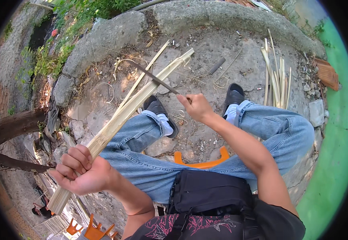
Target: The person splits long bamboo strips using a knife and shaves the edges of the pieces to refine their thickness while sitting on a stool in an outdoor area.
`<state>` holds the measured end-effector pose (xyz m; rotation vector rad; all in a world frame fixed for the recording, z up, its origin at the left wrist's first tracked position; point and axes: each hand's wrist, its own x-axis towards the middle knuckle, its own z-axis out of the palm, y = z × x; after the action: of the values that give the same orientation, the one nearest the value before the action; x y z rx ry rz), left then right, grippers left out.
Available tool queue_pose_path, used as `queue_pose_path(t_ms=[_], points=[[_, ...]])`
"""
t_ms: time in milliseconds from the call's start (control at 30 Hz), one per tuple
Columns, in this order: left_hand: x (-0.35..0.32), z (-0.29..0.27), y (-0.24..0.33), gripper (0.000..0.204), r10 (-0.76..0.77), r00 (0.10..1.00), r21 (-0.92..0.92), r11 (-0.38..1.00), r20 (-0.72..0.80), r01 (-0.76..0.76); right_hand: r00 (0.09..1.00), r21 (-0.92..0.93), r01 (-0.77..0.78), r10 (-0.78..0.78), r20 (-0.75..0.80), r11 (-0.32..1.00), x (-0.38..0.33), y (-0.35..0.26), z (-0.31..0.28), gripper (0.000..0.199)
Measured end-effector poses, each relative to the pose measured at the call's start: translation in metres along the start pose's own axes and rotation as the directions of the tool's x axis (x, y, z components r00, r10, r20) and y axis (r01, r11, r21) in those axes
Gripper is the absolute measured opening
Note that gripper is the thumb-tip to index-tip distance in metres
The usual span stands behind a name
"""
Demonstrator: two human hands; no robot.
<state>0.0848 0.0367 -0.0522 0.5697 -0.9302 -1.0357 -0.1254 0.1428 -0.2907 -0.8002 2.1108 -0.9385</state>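
Note:
My left hand is wrapped round the near end of a long, pale split bamboo piece, which slants away up and to the right over my left leg. In my right hand is the handle end of a knife with a long, narrow, dark blade. The blade crosses the bamboo near its far end, where the edge looks rough and frayed. A thinner pale strip runs alongside, further left; whether it is joined to the thick piece I cannot tell.
Several pale strips lie on the ground at the right. Curled shavings and a short dark tube lie ahead. A stone kerb curves across the back. An orange stool shows between my legs; a green wall stands right.

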Motion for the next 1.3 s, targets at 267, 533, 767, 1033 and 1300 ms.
queue_pose_path(t_ms=[267, 533, 767, 1033, 1300], points=[[-0.005, -0.003, 0.004, 0.046, -0.016, 0.999, 0.023, 1.0, 0.034, 0.016, 0.999, -0.112, -0.048, 0.048, -0.009, 0.993, 0.017, 0.004, -0.011, 0.075], [-0.007, 0.006, -0.005, 0.046, -0.011, 0.998, -0.004, 1.0, 0.06, 0.011, 0.973, -0.223, -0.221, 0.199, -0.116, 0.95, 0.069, 0.065, -0.03, 0.07], [0.002, -0.001, 0.0, 0.046, 0.008, 0.99, -0.055, 0.998, 0.14, 0.0, 0.997, -0.152, -0.01, 0.021, 0.071, 0.988, 0.071, 0.046, -0.024, 0.075], [0.006, -0.011, 0.006, 0.046, 0.04, 0.979, -0.055, 0.998, 0.199, -0.029, 0.952, 0.003, 0.254, -0.251, 0.176, 0.967, 0.066, 0.055, -0.009, 0.077], [0.009, -0.017, 0.003, 0.046, -0.009, 0.992, -0.005, 1.0, 0.127, 0.009, 0.997, 0.04, 0.057, -0.059, 0.059, 0.998, 0.073, 0.086, 0.005, 0.069]])
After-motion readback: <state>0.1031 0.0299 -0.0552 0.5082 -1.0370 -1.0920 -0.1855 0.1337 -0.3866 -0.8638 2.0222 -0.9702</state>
